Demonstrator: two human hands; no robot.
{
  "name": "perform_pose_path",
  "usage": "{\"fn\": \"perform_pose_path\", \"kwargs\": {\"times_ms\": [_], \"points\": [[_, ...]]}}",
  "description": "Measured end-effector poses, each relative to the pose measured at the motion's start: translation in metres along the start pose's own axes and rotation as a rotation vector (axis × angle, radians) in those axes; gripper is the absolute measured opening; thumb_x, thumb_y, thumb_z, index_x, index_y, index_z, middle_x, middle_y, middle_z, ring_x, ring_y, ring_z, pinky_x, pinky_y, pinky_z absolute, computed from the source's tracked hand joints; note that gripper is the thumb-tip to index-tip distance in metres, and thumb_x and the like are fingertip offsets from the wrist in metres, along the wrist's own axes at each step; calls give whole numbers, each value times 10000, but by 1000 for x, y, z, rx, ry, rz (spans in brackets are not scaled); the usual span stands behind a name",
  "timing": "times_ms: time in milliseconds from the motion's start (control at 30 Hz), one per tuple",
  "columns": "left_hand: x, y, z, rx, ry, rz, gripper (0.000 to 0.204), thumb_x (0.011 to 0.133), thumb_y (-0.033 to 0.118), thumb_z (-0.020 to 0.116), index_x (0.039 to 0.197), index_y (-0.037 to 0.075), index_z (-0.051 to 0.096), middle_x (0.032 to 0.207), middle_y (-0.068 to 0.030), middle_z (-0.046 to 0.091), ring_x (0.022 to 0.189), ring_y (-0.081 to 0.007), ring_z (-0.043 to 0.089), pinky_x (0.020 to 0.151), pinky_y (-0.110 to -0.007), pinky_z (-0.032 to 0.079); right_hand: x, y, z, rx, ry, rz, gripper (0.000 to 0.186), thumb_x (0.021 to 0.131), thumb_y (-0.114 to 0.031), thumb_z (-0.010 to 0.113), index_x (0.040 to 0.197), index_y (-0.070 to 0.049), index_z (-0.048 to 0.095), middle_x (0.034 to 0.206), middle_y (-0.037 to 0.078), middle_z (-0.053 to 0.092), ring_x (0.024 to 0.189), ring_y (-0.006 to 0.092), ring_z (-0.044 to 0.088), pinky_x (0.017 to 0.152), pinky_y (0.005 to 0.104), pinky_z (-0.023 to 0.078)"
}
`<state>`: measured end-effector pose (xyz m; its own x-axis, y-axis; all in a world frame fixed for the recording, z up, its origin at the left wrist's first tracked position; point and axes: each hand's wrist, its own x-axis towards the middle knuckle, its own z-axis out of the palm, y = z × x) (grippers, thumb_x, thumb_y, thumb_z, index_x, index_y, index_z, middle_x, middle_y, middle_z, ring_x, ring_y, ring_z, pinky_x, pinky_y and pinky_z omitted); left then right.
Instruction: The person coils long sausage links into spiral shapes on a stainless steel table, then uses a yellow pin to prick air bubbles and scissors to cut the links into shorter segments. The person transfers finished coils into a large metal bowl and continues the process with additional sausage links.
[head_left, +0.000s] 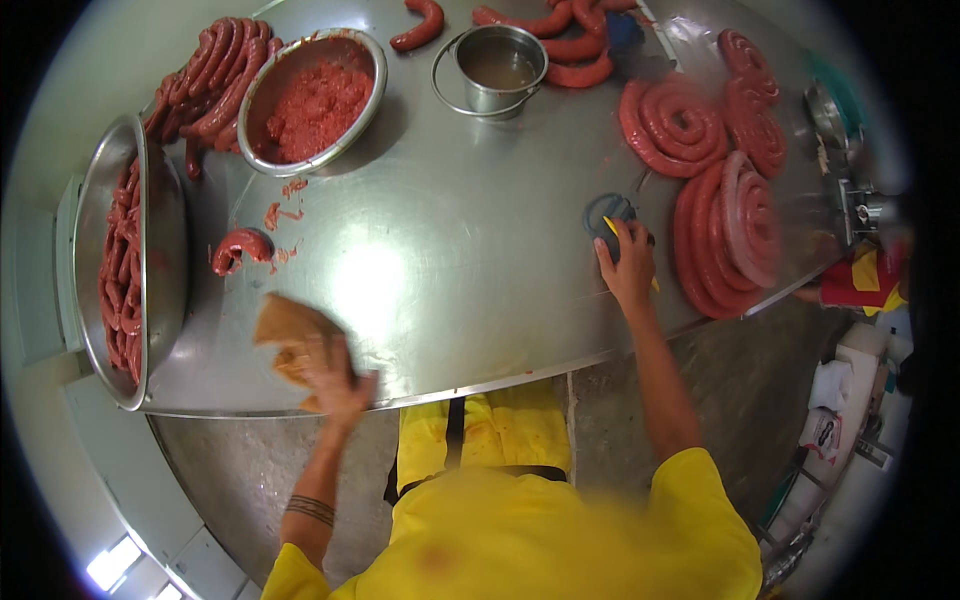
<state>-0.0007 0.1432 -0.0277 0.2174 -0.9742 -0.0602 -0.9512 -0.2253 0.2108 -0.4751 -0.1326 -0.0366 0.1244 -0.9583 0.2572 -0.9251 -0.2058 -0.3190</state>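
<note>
My left hand (338, 375), slightly blurred, grips a crumpled brown cloth (290, 322) on the steel table near its front edge. Its thumb sticks out to the right. Farther right, my right hand (630, 265) closes around a slim yellow object (612, 228); its ends show past the fingers, and its kind is hidden. Just beyond those fingers lies a blue-grey looped item (600, 208), too unclear to name. Beyond the cloth sits a short curved sausage (240, 248) with meat scraps (285, 212) around it.
Steel table (470, 270) fills the middle. At left stand a large basin (165, 250) of sausages, a bowl (372, 105) of minced meat and piled sausages (215, 75). A small pail (490, 98) holds liquid. Coiled sausages (700, 230) lie right; another person's red-yellow clothing (865, 280) shows beyond.
</note>
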Motion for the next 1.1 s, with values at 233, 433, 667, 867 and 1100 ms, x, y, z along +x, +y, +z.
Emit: {"fn": "perform_pose_path", "kwargs": {"times_ms": [233, 433, 667, 867, 1100], "points": [[52, 324, 59, -230, -278, 274, 719, 980, 596, 459, 1595, 269, 281, 1687, -135, 53, 1513, -511, -45, 1137, -761, 51, 67, 3, 26, 92, -175, -301, 383, 881, -187, 695, 1237, -78, 605, 1180, 163, 569, 1081, 395, 573, 889, 477, 480], [70, 382, 78, -240, -309, 702, 529, 973, 386, 531, 1486, 261, 494, 1692, -75, 109, 1537, -444, 41, 1187, -685, 90, 123, 4, 36, 114, -250, -401, 312, 921, -134, 633, 1229, -99, 597, 1175, 174, 572, 1057, 417, 578, 888, 499, 478], [57, 123, 35, -316, -87, 290, 496, 908, 405, 662, 1372, 232, 626, 1645, -64, 288, 1526, -377, 201, 1200, -604, 207, 119, -6, 43, -82, -289, -241, 327, 929, -52, 565, 1254, -79, 555, 1312, 215, 504, 1116, 477, 545, 910, 544, 454], [29, -122, -18, 133, 221, -11, 529, 925, 332, 615, 1434, 198, 559, 1597, -176, 335, 1481, -428, 269, 1197, -593, 203, 105, -28, 32, -183, -215, -193, 520, 860, -32, 626, 1356, -113, 494, 1512, 270, 346, 1225, 498, 509, 1031, 536, 441], [63, -254, -74, 541, 317, -99, 509, 974, 337, 549, 1422, 95, 536, 1540, -210, 377, 1390, -436, 368, 1149, -562, 264, 78, -63, 9, -84, -111, 268, 654, 875, -224, 710, 1465, -152, 438, 1523, 242, 361, 1275, 471, 490, 1011, 526, 460]]}}
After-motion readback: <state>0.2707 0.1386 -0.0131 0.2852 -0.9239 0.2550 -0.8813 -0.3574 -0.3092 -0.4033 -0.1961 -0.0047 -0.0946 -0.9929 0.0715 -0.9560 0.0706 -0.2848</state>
